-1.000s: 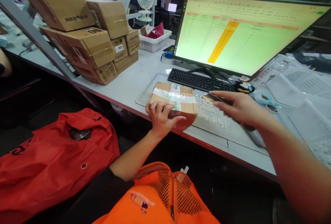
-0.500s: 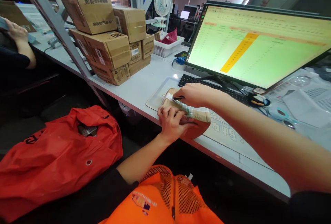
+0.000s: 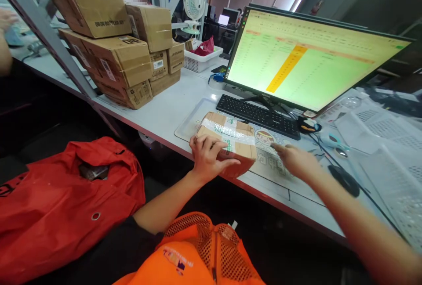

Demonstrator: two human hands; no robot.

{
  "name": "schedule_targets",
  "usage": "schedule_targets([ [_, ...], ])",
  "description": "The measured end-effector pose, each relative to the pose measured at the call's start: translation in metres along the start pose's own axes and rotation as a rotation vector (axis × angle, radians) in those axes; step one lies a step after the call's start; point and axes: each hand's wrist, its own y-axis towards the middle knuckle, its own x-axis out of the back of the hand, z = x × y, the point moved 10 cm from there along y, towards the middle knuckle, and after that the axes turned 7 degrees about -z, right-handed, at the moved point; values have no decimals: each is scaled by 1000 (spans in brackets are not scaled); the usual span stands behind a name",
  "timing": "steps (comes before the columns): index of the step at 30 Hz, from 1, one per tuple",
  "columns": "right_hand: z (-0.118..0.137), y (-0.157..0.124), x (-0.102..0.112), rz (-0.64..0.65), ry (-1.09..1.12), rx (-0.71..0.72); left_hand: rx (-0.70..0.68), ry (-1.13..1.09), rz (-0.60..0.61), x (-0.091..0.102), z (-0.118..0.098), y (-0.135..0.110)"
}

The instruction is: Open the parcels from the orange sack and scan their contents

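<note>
A taped cardboard box (image 3: 240, 149) rests at the desk's front edge, on a printed desk mat (image 3: 186, 129). Clear tape with green print crosses its top. My left hand (image 3: 211, 157) grips the near left side, fingers over the top edge and thumb along the front face. To the right of the box, apart from it and above the mat, is my right hand (image 3: 296, 160), slightly blurred. Its fingers are closed, and a small dark tip sticks out of them toward the box. What that object is does not show clearly.
Stacked cardboard boxes (image 3: 118, 56) stand at the left beside a metal post. Behind the mat are a keyboard (image 3: 257, 116) and a monitor (image 3: 296, 65). A mouse (image 3: 343, 180) and white baskets (image 3: 389, 144) lie at right. A red bag (image 3: 72, 206) sits at lower left.
My right hand has moved off the box top to the right, uncovering the crossed tape. My left hand still holds the box. The whole view has shifted slightly.
</note>
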Motion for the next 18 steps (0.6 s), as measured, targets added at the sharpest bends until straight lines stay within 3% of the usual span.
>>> schedule_targets([
  [3, 16, -17, -42, -13, -3, -24, -8, 35, 62, 0, -2, 3],
  [5, 22, -16, -42, -103, 60, -17, -19, 82, 132, 2, -6, 7],
  [7, 25, -6, -16, -236, 195, -2, -33, 134, 256, 2, -10, 12],
  [9, 37, 9, 27, -378, 370, 64, -41, 191, 409, -1, -12, 16],
  [11, 64, 25, 69, -440, 515, 196, -54, 222, 525, -4, -13, 19],
  [14, 123, 54, 95, -280, 594, 415, -97, 183, 574, -7, -13, 23],
  [18, 172, 78, 76, -10, 530, 531, -122, 115, 538, -10, -10, 21],
])
